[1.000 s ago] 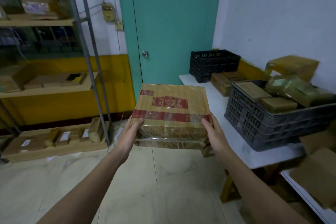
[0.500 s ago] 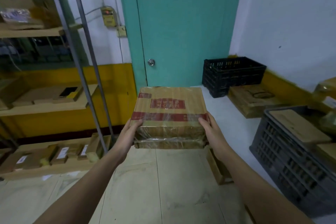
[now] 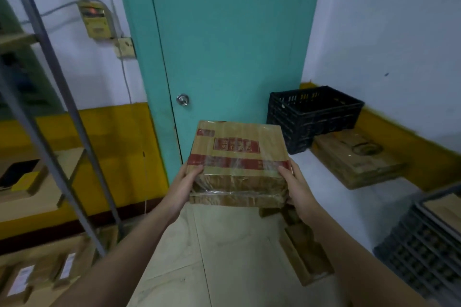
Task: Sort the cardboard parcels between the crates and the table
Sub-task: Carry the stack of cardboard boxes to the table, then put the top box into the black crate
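Note:
I hold a cardboard parcel [image 3: 238, 157] with red print and clear tape in the air at the middle of the view. My left hand [image 3: 183, 183] grips its near left corner. My right hand [image 3: 298, 187] grips its near right corner. The parcel hangs level, just left of the white table [image 3: 331, 192]. A black crate [image 3: 315, 113] stands at the table's far end and looks empty from here. A flat cardboard parcel [image 3: 356, 157] lies on the table beside it. A grey crate [image 3: 429, 242] with parcels shows at the right edge.
A teal door [image 3: 224, 45] is straight ahead. A metal shelf rack [image 3: 57, 117] with cardboard parcels stands on the left. More labelled parcels [image 3: 45, 274] lie on its lowest shelf. A low wooden piece [image 3: 304, 257] sits on the floor under the table's edge.
The view has turned left and moved toward the door. The grey crate has slid to the right edge and the black crate looks nearer. Both hands keep the same grip on the parcel.

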The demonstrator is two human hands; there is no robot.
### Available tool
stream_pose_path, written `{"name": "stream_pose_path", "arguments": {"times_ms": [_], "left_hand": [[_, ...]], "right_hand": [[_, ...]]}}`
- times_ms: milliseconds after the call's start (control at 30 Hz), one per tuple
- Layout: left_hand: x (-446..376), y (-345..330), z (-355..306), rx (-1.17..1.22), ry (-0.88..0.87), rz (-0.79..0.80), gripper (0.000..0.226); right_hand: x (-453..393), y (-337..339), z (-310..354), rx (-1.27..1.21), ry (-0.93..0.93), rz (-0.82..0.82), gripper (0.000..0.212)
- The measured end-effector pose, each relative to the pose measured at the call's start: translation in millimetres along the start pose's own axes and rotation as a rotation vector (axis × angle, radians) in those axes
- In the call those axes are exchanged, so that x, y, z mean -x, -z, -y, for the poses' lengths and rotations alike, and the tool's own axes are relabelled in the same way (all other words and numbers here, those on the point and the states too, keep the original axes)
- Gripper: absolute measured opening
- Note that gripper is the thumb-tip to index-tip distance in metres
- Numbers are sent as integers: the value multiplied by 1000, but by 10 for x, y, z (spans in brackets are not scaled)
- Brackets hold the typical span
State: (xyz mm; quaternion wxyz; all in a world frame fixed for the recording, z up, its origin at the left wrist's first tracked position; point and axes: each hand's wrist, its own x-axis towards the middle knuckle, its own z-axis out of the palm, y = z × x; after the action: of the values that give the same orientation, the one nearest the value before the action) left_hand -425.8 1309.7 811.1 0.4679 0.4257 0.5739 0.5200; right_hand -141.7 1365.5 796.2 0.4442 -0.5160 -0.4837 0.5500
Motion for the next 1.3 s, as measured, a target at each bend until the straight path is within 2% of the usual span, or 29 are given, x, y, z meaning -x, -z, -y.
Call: {"name": "stream_pose_path", "arguments": {"times_ms": [133, 233, 267, 400, 533, 700, 867, 1000, 1100, 1200, 1300], "left_hand": [[-721, -136, 2, -69, 2, 86, 40], [-1300, -354, 89, -113, 19, 123, 25], [-1494, -450, 119, -119, 33, 129, 26], [-2193, -897, 236, -176, 113, 204, 46], [-2781, -1397, 309, -292, 144, 316, 19], [-3302, -1960, 415, -433, 250, 542, 22], [-3838, -2514, 481, -537, 308, 768, 25], [-4177, -2886, 684, -549, 228, 928, 34], [-4361, -3094, 838, -547, 166, 1031, 53], [-4518, -3226, 952, -613, -24, 1082, 55], [-4668, -3337, 1073, -801, -221, 1141, 74]], "right_hand": [[-598, 100, 20, -33, -66, -70, 23], [-1013, 271, -88, -56, -169, -96, 42], [-1133, 330, -138, -70, -203, -113, 48], [-1602, 601, -337, -32, -349, -174, 59], [-1964, 949, -435, -14, -407, -239, 61], [-2051, 1430, -579, -6, -478, -294, 80], [-2110, 1680, -846, -50, -555, -415, 75], [-2196, 1707, -956, -51, -589, -575, 74], [-2294, 1612, -1048, -45, -620, -687, 69], [-2451, 1498, -1150, -31, -625, -802, 65], [-2644, 1387, -1212, 21, -585, -929, 67]]}}
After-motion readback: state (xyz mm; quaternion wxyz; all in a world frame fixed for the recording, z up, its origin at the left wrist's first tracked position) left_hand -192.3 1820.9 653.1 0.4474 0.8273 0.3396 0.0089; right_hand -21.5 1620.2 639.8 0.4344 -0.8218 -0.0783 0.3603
